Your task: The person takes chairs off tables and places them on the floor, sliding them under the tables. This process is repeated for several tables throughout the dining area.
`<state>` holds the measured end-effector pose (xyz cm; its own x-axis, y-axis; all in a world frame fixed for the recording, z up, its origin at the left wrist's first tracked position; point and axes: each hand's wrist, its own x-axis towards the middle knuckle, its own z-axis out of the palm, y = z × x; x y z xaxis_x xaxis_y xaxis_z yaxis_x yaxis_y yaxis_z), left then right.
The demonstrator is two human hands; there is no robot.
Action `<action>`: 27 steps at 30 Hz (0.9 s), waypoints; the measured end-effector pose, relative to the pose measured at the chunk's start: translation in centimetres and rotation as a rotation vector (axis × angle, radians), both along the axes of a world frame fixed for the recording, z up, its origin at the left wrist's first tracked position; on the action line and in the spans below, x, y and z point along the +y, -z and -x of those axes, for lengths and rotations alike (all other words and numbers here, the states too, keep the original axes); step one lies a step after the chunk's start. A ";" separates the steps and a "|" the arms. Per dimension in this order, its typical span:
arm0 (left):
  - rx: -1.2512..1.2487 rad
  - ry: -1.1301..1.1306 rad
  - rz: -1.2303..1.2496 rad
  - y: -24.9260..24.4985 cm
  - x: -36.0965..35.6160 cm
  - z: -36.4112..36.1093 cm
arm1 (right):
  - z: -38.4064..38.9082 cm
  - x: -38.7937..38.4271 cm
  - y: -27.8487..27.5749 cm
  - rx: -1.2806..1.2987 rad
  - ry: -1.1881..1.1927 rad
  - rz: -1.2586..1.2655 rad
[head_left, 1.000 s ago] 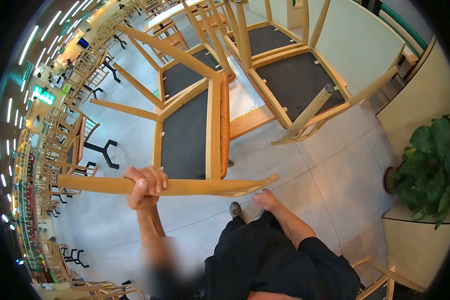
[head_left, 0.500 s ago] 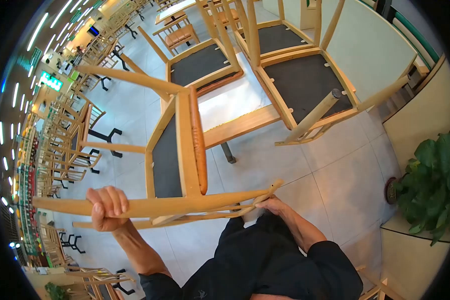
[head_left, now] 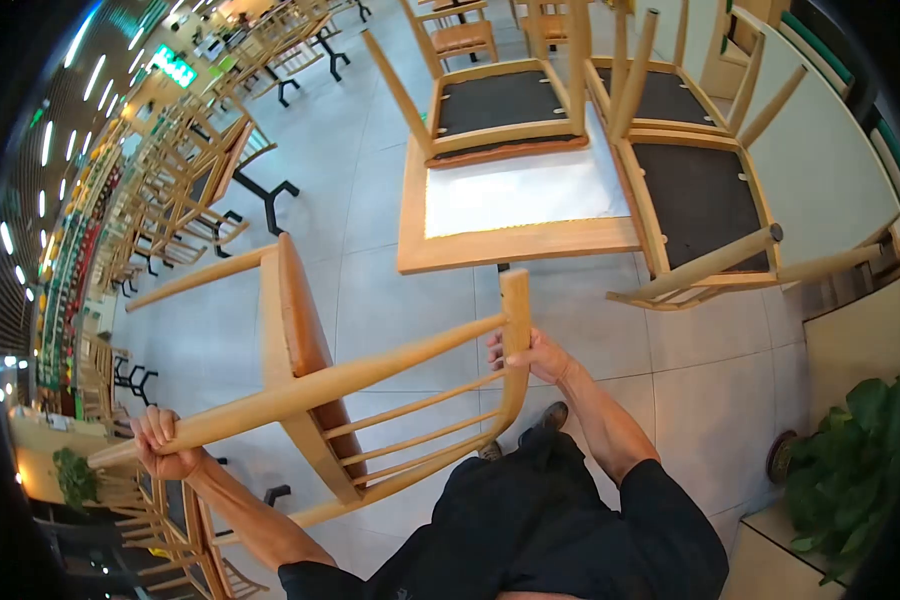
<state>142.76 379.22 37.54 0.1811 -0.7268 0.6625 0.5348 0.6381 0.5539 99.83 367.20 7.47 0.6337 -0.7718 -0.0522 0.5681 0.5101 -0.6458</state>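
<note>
A wooden chair with a brown padded seat is held tipped on its side in front of me, off the table. My left hand is closed round one long leg near its lower end. At the other end, my right hand grips the top rail of the slatted backrest, its thumb over the wood and fingers behind. Beyond the chair stands a wood-edged table with a white top. Upturned chairs rest on that table, legs up and dark undersides showing.
A potted plant stands at the right beside a low beige partition. More tables with stacked chairs line the left side. Grey tiled floor lies between me and the table. Behind the upturned chairs is a pale panel.
The held chair has moved away from the table, lower and to the left, and has turned so its backrest slats show. Both hands keep hold; my view has swung left.
</note>
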 end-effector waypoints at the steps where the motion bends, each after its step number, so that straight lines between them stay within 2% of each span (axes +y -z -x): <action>1: 0.091 -0.023 0.023 0.8 1.4 -2.2 | -0.9 -0.5 -1.6 0.007 -0.013 -0.003; 5: 0.362 -0.116 0.027 5.0 6.9 -10.6 | -5.6 -1.1 -6.9 -0.011 -0.134 0.116; 6: 0.480 -0.159 0.030 6.8 8.6 -12.5 | -6.8 -0.9 -8.0 0.011 -0.159 0.153; 8: 0.541 -0.164 0.019 11.0 11.6 -17.2 | -9.5 -0.7 -10.4 0.067 -0.179 0.187; 10: 0.717 -0.231 -0.095 15.0 13.9 -19.9 | -12.1 0.1 -12.9 0.114 -0.191 0.222; 11: 0.712 -0.338 -0.213 18.5 15.5 -23.1 | -13.2 0.7 -14.5 0.207 -0.205 0.292; 13: 0.677 -0.826 -0.637 21.4 15.1 -21.9 | -15.8 1.4 -16.2 0.312 -0.205 0.369; 15: 0.983 -0.643 -0.767 28.7 18.2 -26.7 | -17.9 3.0 -16.4 0.337 -0.267 0.452; 17: 0.955 -0.664 -1.189 34.0 19.3 -27.8 | -19.8 4.4 -16.2 0.406 -0.254 0.533; 19: 0.964 -0.634 -1.481 35.5 17.4 -22.6 | -21.4 5.3 -15.8 0.470 -0.246 0.626; 21: 0.723 -0.242 -1.442 43.4 19.2 -21.6 | -22.7 6.2 -14.5 0.663 -0.226 0.808; 22: 0.758 -0.150 -1.457 45.7 19.3 -20.2 | -23.4 6.7 -13.9 0.669 -0.227 0.806; 23: 0.790 -0.058 -1.467 47.0 19.5 -18.1 | -24.1 7.3 -13.3 0.823 -0.246 0.897; 24: 0.705 -0.125 -1.572 46.7 18.4 -15.0 | -24.6 7.9 -12.6 0.976 -0.266 0.984; 25: 0.616 -0.193 -1.671 45.0 16.3 -11.1 | -24.9 8.4 -11.6 1.009 -0.273 0.968; 27: 0.418 -0.133 -1.622 42.1 14.2 -5.4 | -25.1 8.9 -8.8 1.109 -0.263 0.990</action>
<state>148.18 393.38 -4.57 0.2510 -0.5297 -0.8102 0.7978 -0.3607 0.4831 124.97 376.09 16.23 0.7451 -0.6552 -0.1247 -0.4593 -0.3686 -0.8082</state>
